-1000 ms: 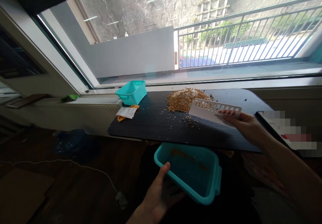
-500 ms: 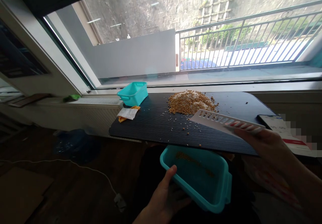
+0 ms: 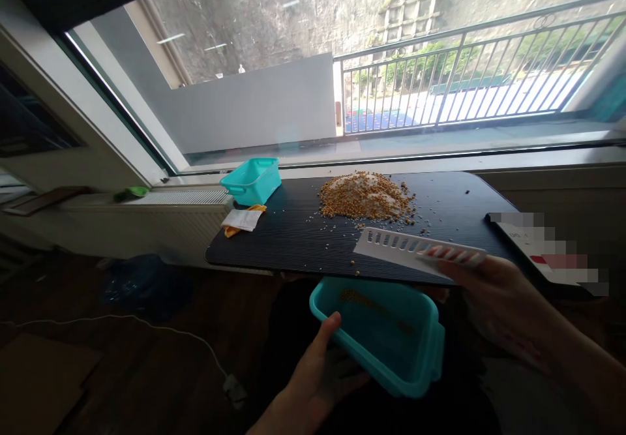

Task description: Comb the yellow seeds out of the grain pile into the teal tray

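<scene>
My left hand (image 3: 317, 373) grips the near side of a teal plastic bin (image 3: 437, 337), its thumb over the rim. The bin is tilted under the table's front edge, with some yellow beans lying along its far side inside. My right hand (image 3: 474, 278) is closed on the right end of a white slotted plastic strip (image 3: 391, 244). That strip stands on or just above the dark table (image 3: 288, 246), near the front edge. Behind it is a mound of yellow beans mixed with white grains (image 3: 364, 199). Stray beans and grains lie between mound and edge.
A smaller teal basket (image 3: 254, 184) stands at the table's back left, with a white and yellow packet or cloth (image 3: 244, 220) before it. At the right end lies a phone or tablet (image 3: 533, 249), partly blurred. Behind the table is a window sill (image 3: 313, 171).
My right hand has drawn the white strip toward the table's front edge and slightly left. Fewer stray grains show near that edge. My left hand keeps the bin in nearly the same spot.
</scene>
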{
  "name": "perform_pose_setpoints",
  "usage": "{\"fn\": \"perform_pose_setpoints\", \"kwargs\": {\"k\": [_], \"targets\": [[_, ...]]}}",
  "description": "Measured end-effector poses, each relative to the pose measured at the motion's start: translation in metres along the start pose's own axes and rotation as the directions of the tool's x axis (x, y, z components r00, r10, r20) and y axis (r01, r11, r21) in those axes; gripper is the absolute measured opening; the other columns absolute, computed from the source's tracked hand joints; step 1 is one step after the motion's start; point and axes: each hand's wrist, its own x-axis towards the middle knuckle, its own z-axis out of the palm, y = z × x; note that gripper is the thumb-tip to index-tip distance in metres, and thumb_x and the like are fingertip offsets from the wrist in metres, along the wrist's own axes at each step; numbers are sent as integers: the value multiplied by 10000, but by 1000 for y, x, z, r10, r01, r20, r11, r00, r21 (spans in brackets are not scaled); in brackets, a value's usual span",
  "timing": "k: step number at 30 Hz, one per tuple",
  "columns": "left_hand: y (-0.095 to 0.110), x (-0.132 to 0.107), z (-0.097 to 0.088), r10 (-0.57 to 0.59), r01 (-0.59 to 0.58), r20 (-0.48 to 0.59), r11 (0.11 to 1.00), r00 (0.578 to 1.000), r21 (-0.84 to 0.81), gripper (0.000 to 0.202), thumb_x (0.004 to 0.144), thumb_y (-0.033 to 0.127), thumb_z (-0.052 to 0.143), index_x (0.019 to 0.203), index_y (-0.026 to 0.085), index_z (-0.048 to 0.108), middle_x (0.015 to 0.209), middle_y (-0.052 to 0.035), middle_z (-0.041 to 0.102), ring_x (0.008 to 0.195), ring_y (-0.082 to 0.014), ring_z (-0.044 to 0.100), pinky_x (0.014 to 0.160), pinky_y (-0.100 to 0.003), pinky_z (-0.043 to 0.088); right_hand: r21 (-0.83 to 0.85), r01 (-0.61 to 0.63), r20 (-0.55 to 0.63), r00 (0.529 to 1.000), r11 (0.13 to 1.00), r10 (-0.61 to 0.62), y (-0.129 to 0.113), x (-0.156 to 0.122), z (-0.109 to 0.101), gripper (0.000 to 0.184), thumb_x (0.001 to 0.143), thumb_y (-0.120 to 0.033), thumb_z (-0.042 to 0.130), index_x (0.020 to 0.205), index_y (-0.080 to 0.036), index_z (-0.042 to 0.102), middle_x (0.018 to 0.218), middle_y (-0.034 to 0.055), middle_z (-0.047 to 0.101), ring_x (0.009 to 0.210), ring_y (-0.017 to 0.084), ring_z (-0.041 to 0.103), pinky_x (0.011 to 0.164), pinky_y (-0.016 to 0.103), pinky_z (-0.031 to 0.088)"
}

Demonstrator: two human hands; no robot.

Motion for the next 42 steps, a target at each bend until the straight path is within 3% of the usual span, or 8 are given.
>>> {"fn": "perform_pose_setpoints", "kwargs": {"k": [4, 14, 19, 21, 24, 28, 33, 42], "targets": [[1, -1, -4, 3, -3, 2, 1000, 1000, -8, 710, 720, 528, 610, 1262, 104, 434, 1229, -203, 561, 1088, -339, 572, 912, -456, 458, 136, -96, 225, 972, 986, 63, 10, 7, 11, 301, 675, -452, 691, 865, -226, 750, 977, 56, 720, 936, 260, 646, 928, 413, 459], [1, 2, -10, 16, -16, 4, 1000, 1000, 8, 681, 729, 531, 602, 1252, 120, 460, 1243, -179, 561, 1093, -331, 569, 918, -451, 449, 209, -220, 154, 970, 953, 190, 12, -8, 1, 289, 671, -437, 701, 873, -234, 740, 1004, 59, 713, 989, 280, 626, 952, 416, 441], [-1, -3, -15, 24, -24, 25, 1000, 999, 0, 716, 738, 540, 590, 1289, 119, 410, 1239, -188, 562, 1075, -322, 585, 903, -444, 463, -76, 123, 305, 948, 989, -95, -12, -28, -7, 289, 783, -385, 579, 1033, -306, 700, 1212, 49, 622, 1080, 267, 590, 931, 366, 465], [-2, -7, -18, 28, -28, 33, 1000, 999, 9, 709, 745, 537, 584, 1288, 114, 412, 1234, -191, 566, 1075, -322, 586, 908, -450, 460, -196, 377, 435, 861, 905, -264, -22, -43, -12, 337, 826, -322, 489, 1118, -394, 641, 1327, 17, 529, 1097, 259, 582, 823, 336, 530], [-4, -13, -22, 42, -42, 47, 999, 998, 9, 694, 757, 523, 578, 1285, 104, 415, 1231, -194, 571, 1089, -322, 579, 929, -456, 450, -434, 581, 361, 813, 689, -458, -20, -58, -21, 471, 836, -268, 393, 1239, -484, 508, 1399, -29, 438, 1202, 272, 492, 903, 420, 485], [-5, -21, -25, 59, -59, 59, 998, 997, -1, 668, 765, 486, 594, 1283, 104, 417, 1249, -182, 566, 1121, -308, 561, 957, -447, 438, -628, 589, 284, 781, 508, -556, 21, -50, -35, 510, 808, -223, 449, 1262, -450, 498, 1403, 5, 429, 1252, 285, 430, 990, 467, 407], [-4, -25, -21, 34, -33, 60, 999, 998, -19, 698, 756, 500, 604, 1309, 133, 387, 1225, -174, 584, 1106, -303, 573, 951, -446, 444, -720, 538, 312, 816, 439, -487, 73, -28, -43, 485, 786, -86, 393, 1140, -323, 625, 1247, 84, 574, 1180, 267, 505, 922, 429, 475], [-3, -24, -17, 15, -13, 52, 1000, 999, -21, 729, 760, 502, 602, 1339, 140, 350, 1237, -167, 577, 1107, -301, 573, 948, -436, 448, -793, 492, 298, 828, 359, -475, 75, -33, -38, 517, 767, -136, 428, 1270, -225, 508, 1311, 124, 517, 1223, 310, 458, 936, 487, 433]]}}
